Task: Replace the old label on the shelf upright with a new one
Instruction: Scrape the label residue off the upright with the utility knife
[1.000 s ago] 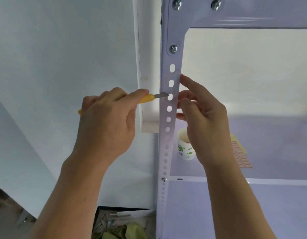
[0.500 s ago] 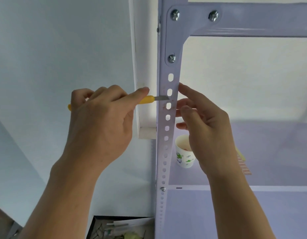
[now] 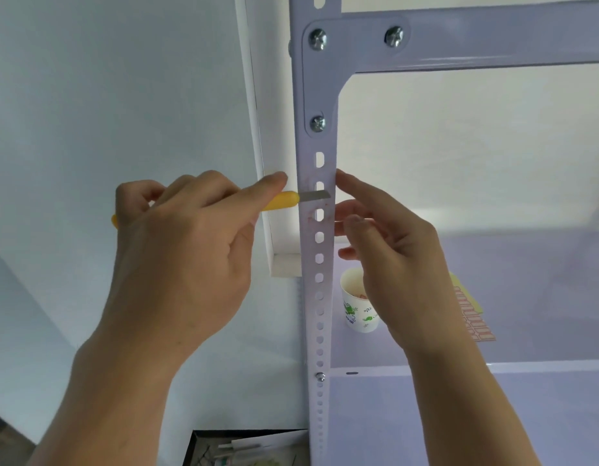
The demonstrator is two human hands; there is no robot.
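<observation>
Your left hand (image 3: 180, 264) stayed clamped on the yellow-handled knife (image 3: 279, 200), forefinger along its top, the blade (image 3: 314, 196) flat across the shelf upright (image 3: 316, 250) a slot higher than half a second before. Below the blade, faint reddish label residue (image 3: 312, 213) remained. Your right hand (image 3: 397, 264) kept its loosely curled, empty fingers apart, forefinger touching the upright's right edge. The paper cup (image 3: 357, 307) and label sheet (image 3: 473, 317) lay beyond, on the shelf.
</observation>
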